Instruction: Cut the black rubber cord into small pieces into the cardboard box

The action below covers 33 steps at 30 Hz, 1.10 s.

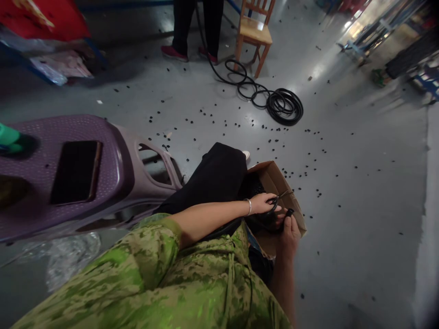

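Observation:
My left hand (pixel 262 204), with a bracelet at its wrist, is closed around the black handles of a pair of scissors (pixel 274 201). Their blades point right, over the inner wall of an open cardboard box (pixel 270 176) at my lap. Just below the scissors, my right hand (pixel 290 230) pinches a short black piece (pixel 290 212), which looks like rubber tube. Dark material lies inside the box, too shadowed to make out. A black tube (pixel 219 230) passes across my lap beneath the left forearm.
A purple plastic stool (pixel 113 137) at left bears a phone (pixel 77 171) and a green object (pixel 8 137). Small black pieces litter the grey floor. A coiled black hose (pixel 284 107) lies near a wooden chair (pixel 255 31). A person (pixel 180 27) stands behind it.

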### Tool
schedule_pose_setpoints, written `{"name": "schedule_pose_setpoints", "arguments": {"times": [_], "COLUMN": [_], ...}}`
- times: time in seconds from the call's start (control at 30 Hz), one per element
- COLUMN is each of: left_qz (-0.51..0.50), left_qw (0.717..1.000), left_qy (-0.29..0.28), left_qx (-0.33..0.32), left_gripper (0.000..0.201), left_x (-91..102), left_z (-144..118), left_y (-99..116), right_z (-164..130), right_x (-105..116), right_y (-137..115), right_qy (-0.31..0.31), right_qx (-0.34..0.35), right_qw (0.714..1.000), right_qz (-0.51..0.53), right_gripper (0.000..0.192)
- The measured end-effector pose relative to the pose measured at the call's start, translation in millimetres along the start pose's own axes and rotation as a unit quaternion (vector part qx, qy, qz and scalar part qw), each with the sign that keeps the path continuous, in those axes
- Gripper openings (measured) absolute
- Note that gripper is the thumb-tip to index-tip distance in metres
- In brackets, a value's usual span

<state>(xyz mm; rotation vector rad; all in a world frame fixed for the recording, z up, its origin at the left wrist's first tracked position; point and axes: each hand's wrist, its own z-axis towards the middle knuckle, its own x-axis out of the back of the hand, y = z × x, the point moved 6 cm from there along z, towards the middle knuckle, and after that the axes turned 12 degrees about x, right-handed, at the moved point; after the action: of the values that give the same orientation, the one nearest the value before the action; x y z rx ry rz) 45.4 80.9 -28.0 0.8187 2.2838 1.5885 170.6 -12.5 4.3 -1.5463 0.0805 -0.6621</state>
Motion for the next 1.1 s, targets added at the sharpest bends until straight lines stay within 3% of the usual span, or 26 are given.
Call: {"name": "schedule_pose_setpoints", "arguments": {"times": [0.2,0.6,0.9,1.1], "left_qz": [0.091,0.199,0.229,0.240], "left_qw": [0.996,0.976,0.968,0.966], "left_qy": [0.024,-0.044,-0.057,-0.073], "left_qx": [-0.007,-0.079,-0.087,-0.070], "left_gripper": [0.050,0.050,0.050,0.047], "left_x": [4.2,-8.4,-14.3,-14.9], "left_z": [-7.7,-19.9,-18.6,-18.3], "left_y": [6.8,13.7,8.8,7.3], "right_z": [17.6,30.0,29.7,29.6], "right_x": [12.5,16.1,14.4,15.1], "right_y": [-1.5,5.8,-4.4,3.0], "right_qy": [-0.006,-0.022,-0.105,-0.148], "right_qx": [0.028,0.043,0.086,0.069], "right_qw": [0.996,0.992,0.970,0.964], "right_qz": [-0.087,-0.118,-0.202,-0.211], "right_gripper": [0.045,0.045,0.039,0.042]}}
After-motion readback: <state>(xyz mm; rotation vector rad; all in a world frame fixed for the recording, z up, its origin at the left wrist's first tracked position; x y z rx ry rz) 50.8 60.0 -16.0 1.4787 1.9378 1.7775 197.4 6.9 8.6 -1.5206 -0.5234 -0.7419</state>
